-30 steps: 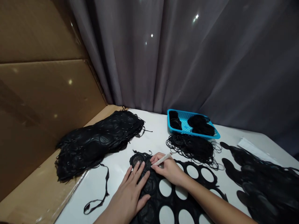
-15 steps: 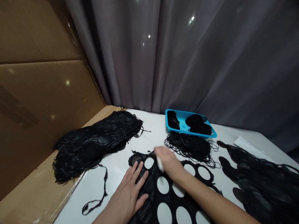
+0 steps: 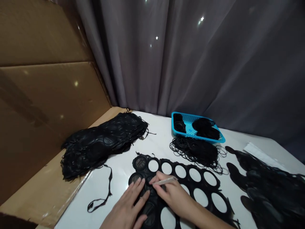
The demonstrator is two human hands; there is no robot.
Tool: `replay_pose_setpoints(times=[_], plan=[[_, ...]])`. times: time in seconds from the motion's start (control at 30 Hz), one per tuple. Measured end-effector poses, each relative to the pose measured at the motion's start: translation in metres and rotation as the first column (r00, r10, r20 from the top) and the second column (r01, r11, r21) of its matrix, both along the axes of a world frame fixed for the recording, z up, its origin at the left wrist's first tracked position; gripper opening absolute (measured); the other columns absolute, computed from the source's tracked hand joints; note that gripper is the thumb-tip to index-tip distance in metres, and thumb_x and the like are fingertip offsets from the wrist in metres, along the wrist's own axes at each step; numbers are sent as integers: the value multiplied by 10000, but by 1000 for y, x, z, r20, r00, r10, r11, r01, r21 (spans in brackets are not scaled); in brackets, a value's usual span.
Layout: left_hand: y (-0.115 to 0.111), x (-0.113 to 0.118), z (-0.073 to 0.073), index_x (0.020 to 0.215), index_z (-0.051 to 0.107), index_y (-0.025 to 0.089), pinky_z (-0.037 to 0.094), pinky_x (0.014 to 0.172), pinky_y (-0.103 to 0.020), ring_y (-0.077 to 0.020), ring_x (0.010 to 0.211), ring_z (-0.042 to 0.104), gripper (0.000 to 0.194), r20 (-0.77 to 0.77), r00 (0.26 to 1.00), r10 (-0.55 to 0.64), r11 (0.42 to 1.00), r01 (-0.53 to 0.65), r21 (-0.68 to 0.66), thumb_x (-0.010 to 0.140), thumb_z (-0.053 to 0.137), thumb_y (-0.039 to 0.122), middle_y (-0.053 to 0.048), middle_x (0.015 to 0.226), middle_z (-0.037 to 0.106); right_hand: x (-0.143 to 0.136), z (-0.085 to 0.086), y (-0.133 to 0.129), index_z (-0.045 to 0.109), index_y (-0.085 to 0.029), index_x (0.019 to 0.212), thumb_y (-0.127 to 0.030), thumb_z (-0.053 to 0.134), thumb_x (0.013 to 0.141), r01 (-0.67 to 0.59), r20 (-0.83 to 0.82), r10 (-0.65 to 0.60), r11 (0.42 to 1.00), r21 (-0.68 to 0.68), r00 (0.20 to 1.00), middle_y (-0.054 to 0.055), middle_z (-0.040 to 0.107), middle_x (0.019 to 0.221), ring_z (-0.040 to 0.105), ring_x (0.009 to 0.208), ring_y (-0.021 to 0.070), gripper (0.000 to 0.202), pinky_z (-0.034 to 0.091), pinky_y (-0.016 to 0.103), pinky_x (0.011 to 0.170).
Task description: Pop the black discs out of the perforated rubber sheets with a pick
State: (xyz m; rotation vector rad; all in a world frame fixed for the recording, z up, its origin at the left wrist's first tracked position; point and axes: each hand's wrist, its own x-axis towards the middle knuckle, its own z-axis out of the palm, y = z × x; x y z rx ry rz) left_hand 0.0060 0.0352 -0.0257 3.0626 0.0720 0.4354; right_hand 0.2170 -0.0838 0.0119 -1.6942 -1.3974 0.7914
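A black sheet with rows of round holes [image 3: 186, 173] lies flat on the white table [image 3: 119, 186]; a few circles at its left side are still filled with black film. My left hand [image 3: 131, 203] rests on that left side, palm down with fingers spread. Just right of it, my right hand [image 3: 170, 192] grips a thin whitish tool [image 3: 166, 181] between thumb and fingers, its tip end over the sheet near a filled circle. What the tip touches is hidden by the fingers.
Stacked black sheets [image 3: 102, 140] lie at the left by a cardboard box [image 3: 47, 114]. A black strip [image 3: 109, 183] is in front. Behind are a blue basket [image 3: 190, 128] with black pieces and a pile of black rings [image 3: 197, 152]. Black pieces [image 3: 274, 190] and white paper [image 3: 262, 156] lie right.
My right hand has moved down from the sheet's top edge to beside my left hand, uncovering the upper row of holes. My left hand has shifted slightly down. The view has shifted a little.
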Motion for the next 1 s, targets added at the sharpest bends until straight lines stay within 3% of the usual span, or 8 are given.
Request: replay_pose_setpoints(times=[0.17, 0.47, 0.57, 0.7, 0.77, 0.87, 0.93, 1.0], plan=[[-8, -5, -5, 1495, 441, 243, 451, 1084, -544, -378, 1449, 353, 747, -52, 998, 25, 999, -27, -33, 790, 634, 91, -127, 1633, 251, -3, -3, -1, 601, -215, 930, -144, 542, 919, -6, 0, 6, 1000, -13, 1000, 32, 659, 1017, 610, 990, 201, 92, 467, 304, 870], [-9, -5, -6, 1513, 412, 258, 438, 1094, -547, -385, 1453, 340, 784, -34, 999, 34, 998, -36, -54, 786, 645, 80, -126, 1639, 231, -6, -4, -1, 541, -223, 866, -104, 555, 909, -21, 75, 17, 998, 53, 997, 26, 638, 1038, 615, 982, 188, 128, 494, 312, 886], [-7, -5, -9, 1536, 377, 244, 480, 1052, -541, -399, 1445, 348, 826, -22, 1000, 1, 1000, -2, -20, 764, 627, 86, -139, 1642, 207, -14, -12, -5, 549, -225, 923, -76, 542, 907, -65, 233, 38, 992, 109, 972, 51, 651, 1062, 618, 986, 203, 150, 517, 322, 872], [-10, -3, -4, 1519, 403, 238, 450, 1090, -528, -388, 1447, 348, 815, -32, 999, 25, 999, -26, -36, 755, 627, 66, -135, 1638, 225, -21, -30, -7, 570, -187, 1041, -37, 520, 880, -245, 613, 69, 947, 208, 787, 142, 667, 1153, 610, 1024, 280, 226, 518, 427, 902], [-12, -3, 0, 1489, 444, 252, 427, 1112, -534, -385, 1453, 338, 773, -33, 998, 62, 997, -63, -51, 764, 639, 68, -121, 1635, 246, -9, -31, -2, 571, -192, 1025, -34, 465, 909, -177, 612, -7, 955, 240, 791, 129, 684, 1068, 625, 962, 267, 222, 524, 412, 868], [-14, -4, 6, 1459, 482, 268, 437, 1106, -531, -386, 1451, 341, 713, -38, 998, 53, 997, -56, -58, 789, 661, 101, -113, 1624, 277, 29, -17, 11, 546, -222, 939, -122, 392, 990, 115, 392, -221, 954, 276, 893, 76, 671, 910, 639, 847, 222, 191, 526, 347, 790], [-13, -5, 9, 1456, 485, 275, 462, 1084, -528, -390, 1439, 363, 692, -51, 998, 32, 998, -35, -52, 806, 679, 137, -115, 1615, 299, 54, -3, 22, 531, -226, 933, -211, 401, 1015, 251, 269, -325, 928, 275, 907, 67, 668, 912, 646, 812, 207, 154, 515, 328, 765], [-10, -4, 11, 1451, 492, 289, 501, 1046, -523, -393, 1418, 400, 666, -55, 998, 27, 999, -29, -46, 825, 702, 199, -109, 1598, 340, 67, 7, 33, 538, -222, 948, -269, 414, 1017, 304, 214, -362, 916, 261, 907, 67, 675, 935, 645, 768, 195, 149, 503, 317, 729]])
